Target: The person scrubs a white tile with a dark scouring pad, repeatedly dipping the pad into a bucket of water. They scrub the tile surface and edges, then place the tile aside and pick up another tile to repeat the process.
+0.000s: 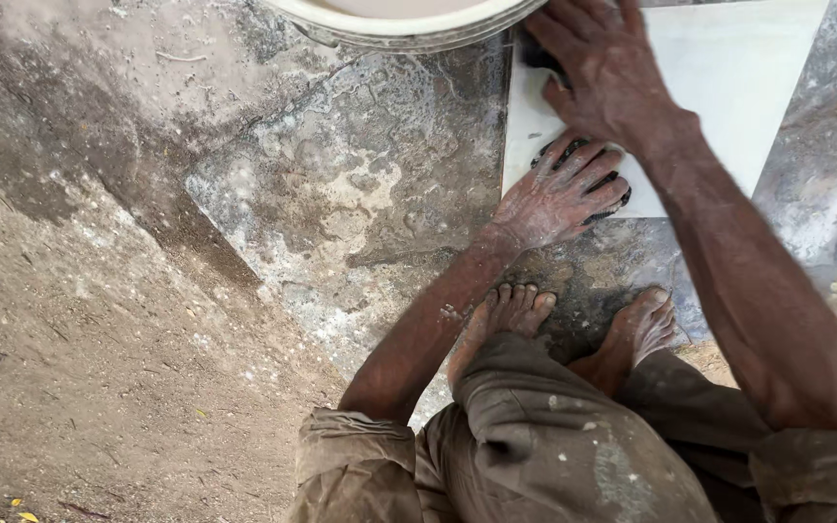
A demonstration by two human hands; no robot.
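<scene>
Left hand (559, 192), centre-right of frame: fingers spread, curled down over dark pad (604, 184), gripping it against lower edge of white tile (728, 68). Right hand (607, 73), upper right: fingers stretched forward, pressed on dark object at tile's upper-left corner; grasp unclear. Tile flat on wet grey slab (360, 194). Pale bucket (399, 24) at top centre, beside tile. Bare feet (573, 324) at lower centre, below tile.

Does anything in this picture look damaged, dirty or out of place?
The stone slab is coated with patchy, crusted grey residue, unlike the clean white tile beside it. Both the left hand and right hand press on that tile. Nothing looks broken.
</scene>
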